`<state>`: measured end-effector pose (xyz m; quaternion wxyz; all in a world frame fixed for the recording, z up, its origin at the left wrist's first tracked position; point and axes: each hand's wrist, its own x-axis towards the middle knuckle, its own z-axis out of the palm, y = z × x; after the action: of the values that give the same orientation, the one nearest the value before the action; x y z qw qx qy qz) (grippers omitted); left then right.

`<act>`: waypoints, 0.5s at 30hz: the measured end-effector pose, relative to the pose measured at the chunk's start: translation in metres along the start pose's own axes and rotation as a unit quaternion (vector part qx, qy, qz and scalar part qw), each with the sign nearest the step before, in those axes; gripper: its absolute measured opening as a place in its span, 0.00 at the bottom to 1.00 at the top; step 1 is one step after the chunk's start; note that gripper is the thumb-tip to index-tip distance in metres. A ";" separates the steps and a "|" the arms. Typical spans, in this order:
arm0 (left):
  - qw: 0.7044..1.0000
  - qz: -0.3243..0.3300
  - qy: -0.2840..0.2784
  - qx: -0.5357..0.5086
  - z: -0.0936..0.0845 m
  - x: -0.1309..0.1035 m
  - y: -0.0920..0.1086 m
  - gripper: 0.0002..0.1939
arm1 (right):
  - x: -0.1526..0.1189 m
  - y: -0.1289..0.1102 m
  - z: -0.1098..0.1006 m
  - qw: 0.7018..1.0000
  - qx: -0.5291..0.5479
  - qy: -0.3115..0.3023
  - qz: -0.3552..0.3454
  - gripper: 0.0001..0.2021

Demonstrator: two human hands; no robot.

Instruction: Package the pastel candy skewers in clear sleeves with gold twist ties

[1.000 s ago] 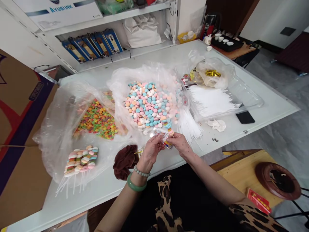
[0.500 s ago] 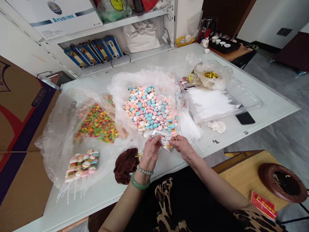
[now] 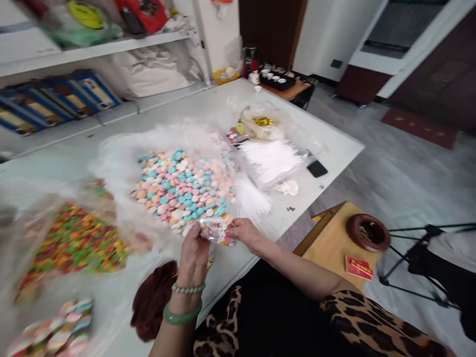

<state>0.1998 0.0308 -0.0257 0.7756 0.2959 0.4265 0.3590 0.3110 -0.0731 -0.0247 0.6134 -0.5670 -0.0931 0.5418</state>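
My left hand, with a bead bracelet and a green bangle at the wrist, pinches a clear printed plastic bag. My right hand is closed at the bag's right side on a candy skewer, of which only a few coloured pieces show behind the bag's upper edge. Whether the candy is inside the bag or just behind it, I cannot tell. Just beyond both hands lies a heap of pastel candies in a large open plastic bag. A dark brown cloth rests near my left wrist.
Ring-shaped gummies fill a bag at left, with finished candy skewers in front. White sticks lie in a clear tray at right, more loose beside it. A black phone-like slab sits near the table edge.
The view has swung to the right. The printed bag has been raised and turned, and the candy skewer, upright and in plain sight before, is now mostly hidden behind or in it.
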 end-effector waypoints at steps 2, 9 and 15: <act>1.000 -0.013 0.012 -0.024 0.009 -0.001 0.001 0.05 | 0.001 0.003 -0.003 1.000 0.007 0.002 -0.009 0.05; 0.995 -0.086 0.031 0.043 0.019 -0.005 0.003 0.04 | -0.008 0.007 -0.032 0.998 0.017 0.036 -0.039 0.05; 0.995 -0.091 0.036 0.023 0.041 -0.014 -0.008 0.07 | -0.029 -0.008 -0.046 0.996 0.068 0.014 -0.057 0.13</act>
<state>0.2330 0.0084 -0.0067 0.7824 0.2605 0.4872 0.2875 0.3375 -0.1205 -0.0192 0.6815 -0.5253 -0.0798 0.5032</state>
